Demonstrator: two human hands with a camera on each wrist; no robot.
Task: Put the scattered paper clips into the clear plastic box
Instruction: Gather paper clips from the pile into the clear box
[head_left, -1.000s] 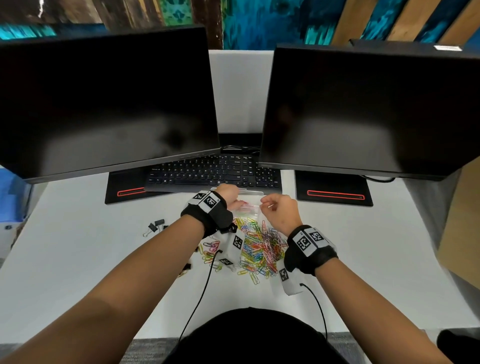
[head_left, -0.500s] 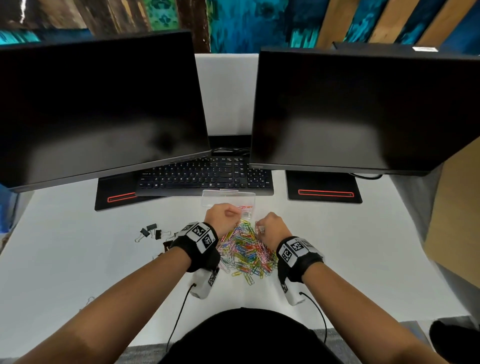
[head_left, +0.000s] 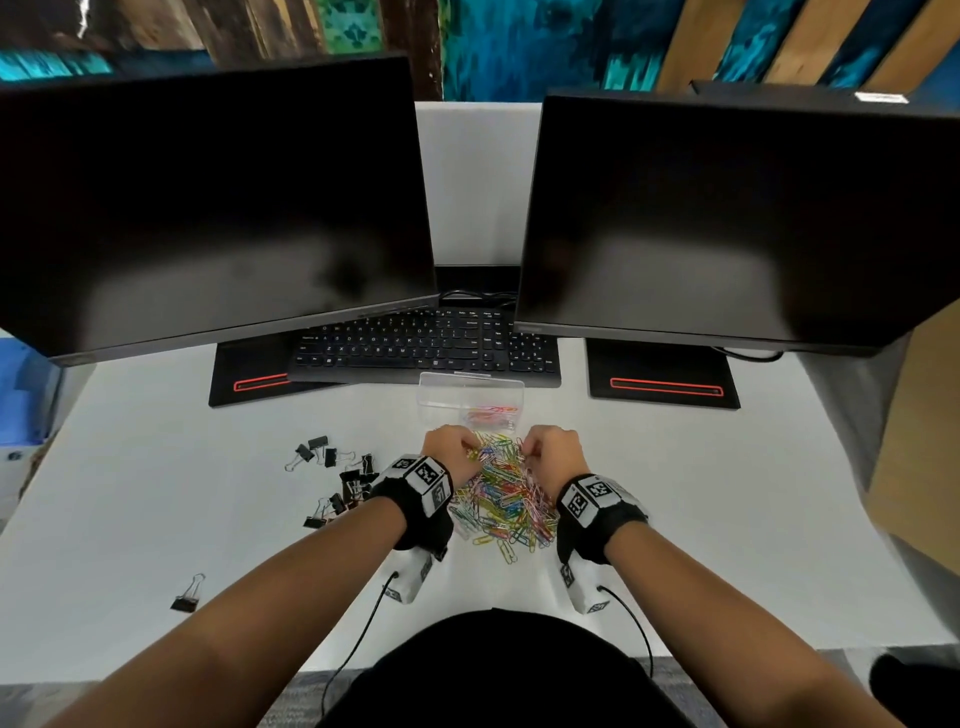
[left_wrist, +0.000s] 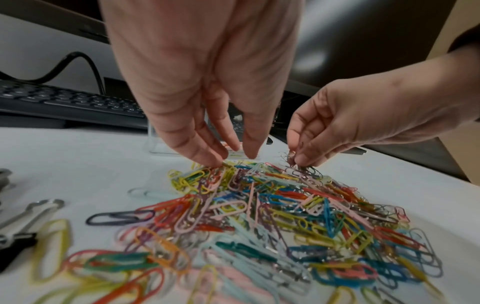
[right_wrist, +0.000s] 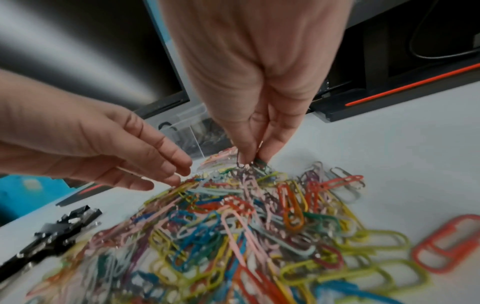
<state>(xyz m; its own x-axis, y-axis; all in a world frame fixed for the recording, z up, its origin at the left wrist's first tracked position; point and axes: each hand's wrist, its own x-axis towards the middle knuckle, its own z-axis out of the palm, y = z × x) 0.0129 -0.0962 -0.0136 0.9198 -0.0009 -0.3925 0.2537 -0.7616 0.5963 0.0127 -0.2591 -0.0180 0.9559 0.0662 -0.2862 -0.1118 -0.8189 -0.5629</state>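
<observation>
Over the pile of coloured paper clips (head_left: 501, 499) on the white desk (head_left: 156, 519), the left hand (head_left: 451, 452) reaches down with loosely spread fingers touching clips, the right hand (head_left: 551, 451) pinches a few, and the clear plastic box (head_left: 470, 397) sits at 12 o'clock just beyond.

White desk (head_left: 156, 519) before a teal-and-wood panelled wall (head_left: 571, 47).

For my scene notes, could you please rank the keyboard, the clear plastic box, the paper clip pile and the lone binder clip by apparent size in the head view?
1. keyboard, partly hidden under the monitors
2. paper clip pile, partly covered by the hands
3. clear plastic box, close to the pile in size, so that order is unsure
4. lone binder clip
</observation>
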